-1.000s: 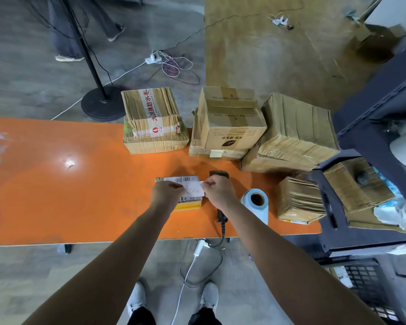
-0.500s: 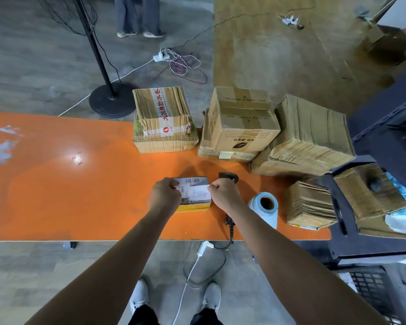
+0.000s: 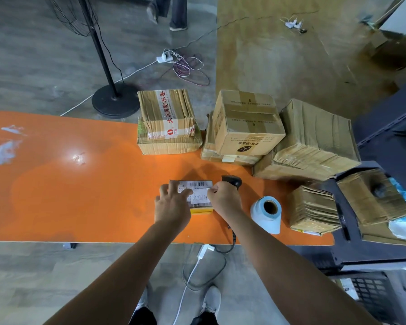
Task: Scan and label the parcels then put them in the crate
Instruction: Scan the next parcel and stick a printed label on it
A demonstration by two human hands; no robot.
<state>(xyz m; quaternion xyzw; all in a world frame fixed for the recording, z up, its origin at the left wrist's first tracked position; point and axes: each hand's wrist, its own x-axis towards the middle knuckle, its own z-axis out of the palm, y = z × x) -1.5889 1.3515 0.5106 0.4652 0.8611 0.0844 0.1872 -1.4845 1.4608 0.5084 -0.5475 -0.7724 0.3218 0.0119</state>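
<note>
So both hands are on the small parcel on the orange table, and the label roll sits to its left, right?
No. The head view shows the label roll right of the small parcel; left hand and right hand are on it, on the orange table.

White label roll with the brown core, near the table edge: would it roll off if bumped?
Probably not at once: the white label roll seems to stand on its flat end on the orange table, so a nudge should slide it. Tipped over, its round side could roll. The hollow core suggests it is fairly light.
</note>
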